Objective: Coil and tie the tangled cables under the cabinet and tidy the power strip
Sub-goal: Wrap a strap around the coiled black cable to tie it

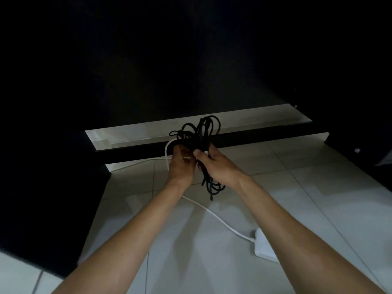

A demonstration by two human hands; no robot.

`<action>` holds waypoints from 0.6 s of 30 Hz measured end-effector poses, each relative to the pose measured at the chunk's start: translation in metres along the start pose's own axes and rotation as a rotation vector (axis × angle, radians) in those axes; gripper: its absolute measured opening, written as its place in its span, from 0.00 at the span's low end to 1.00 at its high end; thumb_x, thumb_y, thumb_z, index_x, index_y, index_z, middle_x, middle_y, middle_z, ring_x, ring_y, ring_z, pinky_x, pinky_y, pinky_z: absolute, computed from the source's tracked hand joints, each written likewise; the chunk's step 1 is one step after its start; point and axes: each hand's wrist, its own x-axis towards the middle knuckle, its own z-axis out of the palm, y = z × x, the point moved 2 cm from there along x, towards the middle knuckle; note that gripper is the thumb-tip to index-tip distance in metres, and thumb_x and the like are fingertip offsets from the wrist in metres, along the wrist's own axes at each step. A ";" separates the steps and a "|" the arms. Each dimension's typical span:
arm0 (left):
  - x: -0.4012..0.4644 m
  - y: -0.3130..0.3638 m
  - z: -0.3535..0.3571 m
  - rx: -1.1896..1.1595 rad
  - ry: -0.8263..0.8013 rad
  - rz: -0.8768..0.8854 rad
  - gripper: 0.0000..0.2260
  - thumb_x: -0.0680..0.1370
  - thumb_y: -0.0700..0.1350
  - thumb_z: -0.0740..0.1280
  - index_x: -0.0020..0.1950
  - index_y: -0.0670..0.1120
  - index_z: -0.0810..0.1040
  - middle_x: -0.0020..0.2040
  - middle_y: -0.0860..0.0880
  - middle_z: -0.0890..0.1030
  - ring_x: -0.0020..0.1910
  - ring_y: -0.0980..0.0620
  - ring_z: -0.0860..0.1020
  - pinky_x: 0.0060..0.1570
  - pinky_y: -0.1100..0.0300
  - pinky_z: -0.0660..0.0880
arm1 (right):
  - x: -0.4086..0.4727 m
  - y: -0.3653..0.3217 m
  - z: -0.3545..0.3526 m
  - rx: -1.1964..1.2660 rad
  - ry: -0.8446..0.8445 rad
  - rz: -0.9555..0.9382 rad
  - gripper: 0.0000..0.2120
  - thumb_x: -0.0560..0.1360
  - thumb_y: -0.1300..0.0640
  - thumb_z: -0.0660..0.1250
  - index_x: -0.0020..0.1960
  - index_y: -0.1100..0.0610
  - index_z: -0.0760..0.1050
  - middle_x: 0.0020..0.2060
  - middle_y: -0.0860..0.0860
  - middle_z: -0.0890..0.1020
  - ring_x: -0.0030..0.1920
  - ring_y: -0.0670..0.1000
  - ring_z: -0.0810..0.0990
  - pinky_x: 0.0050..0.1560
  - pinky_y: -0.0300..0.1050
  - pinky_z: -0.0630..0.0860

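Both hands, left hand (180, 164) and right hand (214, 164), clamp the black cable bundle (199, 134); loosened, its loops could spring apart.

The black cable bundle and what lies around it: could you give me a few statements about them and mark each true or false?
1. Both hands hold the black cable bundle. True: the left hand and the right hand grip it at its middle.
2. The bundle lies flat on the floor. False: it is held up above the tiled floor.
3. A white cable runs across the floor to a white power strip. True.
4. The power strip sits under the cabinet. False: it lies on the open floor near the right forearm.
5. The cables in the bundle are white. False: they are black.
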 end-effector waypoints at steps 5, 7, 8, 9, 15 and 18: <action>0.007 -0.001 -0.005 -0.004 0.066 -0.005 0.03 0.77 0.46 0.69 0.47 0.48 0.78 0.45 0.52 0.80 0.46 0.55 0.77 0.43 0.66 0.72 | -0.002 -0.005 -0.002 0.010 0.040 -0.077 0.18 0.83 0.46 0.58 0.71 0.46 0.67 0.55 0.42 0.79 0.52 0.41 0.80 0.56 0.38 0.74; 0.006 0.002 -0.006 -0.061 0.005 -0.028 0.04 0.79 0.44 0.67 0.45 0.49 0.79 0.43 0.52 0.82 0.43 0.55 0.79 0.41 0.68 0.73 | -0.001 -0.005 -0.002 -0.002 0.026 -0.075 0.16 0.83 0.47 0.58 0.70 0.47 0.68 0.51 0.41 0.80 0.47 0.39 0.80 0.46 0.30 0.74; 0.005 0.004 -0.007 -0.085 -0.034 -0.031 0.06 0.80 0.42 0.65 0.45 0.48 0.80 0.43 0.51 0.82 0.41 0.57 0.79 0.39 0.70 0.73 | -0.001 -0.005 -0.003 -0.010 0.020 -0.071 0.16 0.83 0.47 0.59 0.70 0.46 0.68 0.50 0.41 0.80 0.47 0.38 0.80 0.43 0.28 0.73; 0.003 0.006 -0.007 -0.094 -0.074 -0.029 0.07 0.80 0.40 0.63 0.47 0.47 0.81 0.43 0.50 0.82 0.41 0.57 0.79 0.37 0.73 0.72 | 0.000 -0.003 -0.003 -0.021 0.019 -0.064 0.17 0.83 0.47 0.59 0.71 0.46 0.67 0.51 0.41 0.80 0.48 0.38 0.80 0.43 0.28 0.74; -0.003 0.012 -0.003 -0.446 -0.276 -0.252 0.07 0.76 0.42 0.63 0.41 0.50 0.78 0.42 0.52 0.81 0.47 0.52 0.76 0.46 0.56 0.67 | 0.003 -0.001 -0.009 -0.256 0.083 -0.077 0.20 0.82 0.44 0.57 0.74 0.43 0.62 0.65 0.48 0.78 0.66 0.52 0.75 0.71 0.55 0.67; 0.001 0.014 0.000 -0.435 -0.340 -0.329 0.12 0.73 0.55 0.70 0.51 0.49 0.81 0.48 0.52 0.82 0.53 0.52 0.77 0.55 0.54 0.68 | 0.000 -0.007 -0.008 -0.430 0.093 -0.116 0.29 0.83 0.48 0.57 0.80 0.45 0.49 0.71 0.48 0.74 0.72 0.54 0.69 0.75 0.54 0.57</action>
